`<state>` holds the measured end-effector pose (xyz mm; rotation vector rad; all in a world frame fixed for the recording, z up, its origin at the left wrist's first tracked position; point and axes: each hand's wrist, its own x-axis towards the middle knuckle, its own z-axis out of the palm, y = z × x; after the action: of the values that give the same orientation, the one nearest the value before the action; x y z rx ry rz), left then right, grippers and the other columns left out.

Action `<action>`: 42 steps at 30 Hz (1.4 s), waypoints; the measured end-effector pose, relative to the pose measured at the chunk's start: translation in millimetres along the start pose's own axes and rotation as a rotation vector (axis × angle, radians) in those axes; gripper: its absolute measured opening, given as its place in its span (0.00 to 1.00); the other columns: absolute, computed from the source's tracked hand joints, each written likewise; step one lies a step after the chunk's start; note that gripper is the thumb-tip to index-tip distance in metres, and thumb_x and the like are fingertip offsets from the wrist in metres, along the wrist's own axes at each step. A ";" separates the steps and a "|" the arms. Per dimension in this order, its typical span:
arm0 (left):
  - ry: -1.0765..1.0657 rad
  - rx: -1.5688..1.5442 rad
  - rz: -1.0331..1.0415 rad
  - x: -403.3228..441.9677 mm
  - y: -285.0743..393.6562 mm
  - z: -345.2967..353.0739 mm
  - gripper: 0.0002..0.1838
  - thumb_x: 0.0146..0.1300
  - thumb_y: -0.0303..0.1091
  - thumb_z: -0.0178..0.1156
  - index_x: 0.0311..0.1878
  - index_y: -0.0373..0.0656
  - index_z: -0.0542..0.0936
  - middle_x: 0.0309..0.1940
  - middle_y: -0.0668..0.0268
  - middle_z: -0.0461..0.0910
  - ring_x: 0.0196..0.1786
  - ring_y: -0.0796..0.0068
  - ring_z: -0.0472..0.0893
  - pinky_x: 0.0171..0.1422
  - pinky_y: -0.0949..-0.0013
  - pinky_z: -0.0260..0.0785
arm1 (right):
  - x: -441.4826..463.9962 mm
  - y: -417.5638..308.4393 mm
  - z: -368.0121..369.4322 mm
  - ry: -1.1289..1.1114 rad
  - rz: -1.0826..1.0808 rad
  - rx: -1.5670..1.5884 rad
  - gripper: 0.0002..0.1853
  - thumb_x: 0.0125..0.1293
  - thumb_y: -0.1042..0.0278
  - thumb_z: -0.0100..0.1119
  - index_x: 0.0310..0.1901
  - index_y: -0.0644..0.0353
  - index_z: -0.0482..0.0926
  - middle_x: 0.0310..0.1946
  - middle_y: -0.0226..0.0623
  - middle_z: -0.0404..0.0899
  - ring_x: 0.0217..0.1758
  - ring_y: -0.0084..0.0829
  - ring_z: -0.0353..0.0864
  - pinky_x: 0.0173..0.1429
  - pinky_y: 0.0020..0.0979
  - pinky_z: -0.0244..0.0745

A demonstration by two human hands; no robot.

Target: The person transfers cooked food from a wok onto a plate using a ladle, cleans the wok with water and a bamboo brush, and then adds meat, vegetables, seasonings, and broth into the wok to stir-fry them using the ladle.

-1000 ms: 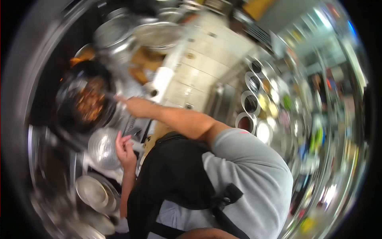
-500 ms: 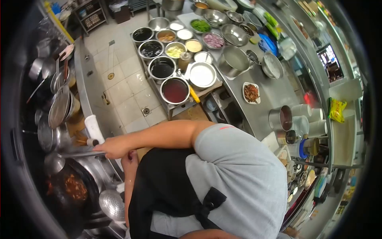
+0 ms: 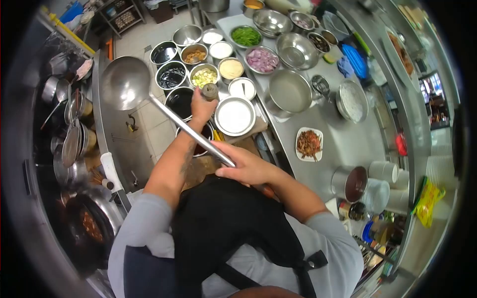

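Note:
My left hand (image 3: 202, 107) reaches in among the seasoning containers, its fingers wrapped round a small bottle (image 3: 210, 91) with a dark top. Beside that bottle are a pot of chopped pale green vegetable (image 3: 204, 76) and a pot of white contents (image 3: 235, 115). Nearer my body, my right hand (image 3: 241, 164) grips the handle end of a large metal ladle (image 3: 125, 83). The ladle slants up to the left across my left forearm, with its bowl over the floor.
A wok (image 3: 92, 223) with browned food sits at the lower left. Strainers (image 3: 72, 145) line the left side. On the steel counter (image 3: 323, 188) are a plate of cooked food (image 3: 309, 144), metal bowls, a pot (image 3: 349, 184) and stacked white containers (image 3: 383, 171).
The view and body have turned away from the wok towards the containers. The ladle has moved off the wok. My left hand has gone from beside the apron to the bottle and taken hold of it.

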<state>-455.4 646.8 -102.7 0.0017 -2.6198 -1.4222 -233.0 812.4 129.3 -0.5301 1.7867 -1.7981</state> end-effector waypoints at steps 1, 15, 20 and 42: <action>-0.108 -0.060 -0.179 5.6 15.5 1.6 0.43 0.52 0.40 0.78 0.73 0.39 0.76 0.61 0.45 0.85 0.62 0.45 0.86 0.69 0.52 0.79 | -7.0 0.8 -6.3 -0.024 -0.003 -0.006 0.44 0.74 0.70 0.67 0.87 0.56 0.55 0.58 0.41 0.79 0.44 0.28 0.84 0.39 0.31 0.83; 0.369 -0.585 0.006 -156.0 16.2 -265.9 0.36 0.57 0.40 0.81 0.66 0.39 0.75 0.55 0.54 0.87 0.55 0.60 0.88 0.64 0.59 0.80 | 133.8 -1.4 106.8 0.098 -0.197 -0.451 0.34 0.77 0.79 0.58 0.83 0.66 0.63 0.76 0.48 0.75 0.76 0.37 0.76 0.82 0.37 0.66; 0.987 -0.509 -0.294 -223.4 -107.6 -438.2 0.30 0.70 0.46 0.71 0.65 0.35 0.76 0.51 0.58 0.87 0.52 0.64 0.87 0.59 0.59 0.80 | 193.8 5.3 157.1 0.058 0.011 -0.188 0.35 0.79 0.79 0.55 0.84 0.61 0.60 0.33 0.29 0.78 0.26 0.15 0.73 0.29 0.20 0.69; 0.689 -0.259 -0.010 -111.6 -168.1 -488.5 0.27 0.74 0.36 0.75 0.66 0.30 0.76 0.56 0.54 0.87 0.54 0.66 0.86 0.62 0.61 0.80 | 95.9 38.7 173.6 0.249 0.500 0.142 0.13 0.82 0.62 0.63 0.38 0.55 0.74 0.16 0.21 0.67 0.13 0.16 0.65 0.17 0.26 0.59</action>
<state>-288.9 156.4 2.8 0.3978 -1.8754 -1.4252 -194.8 618.3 88.5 0.1960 1.7331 -1.6609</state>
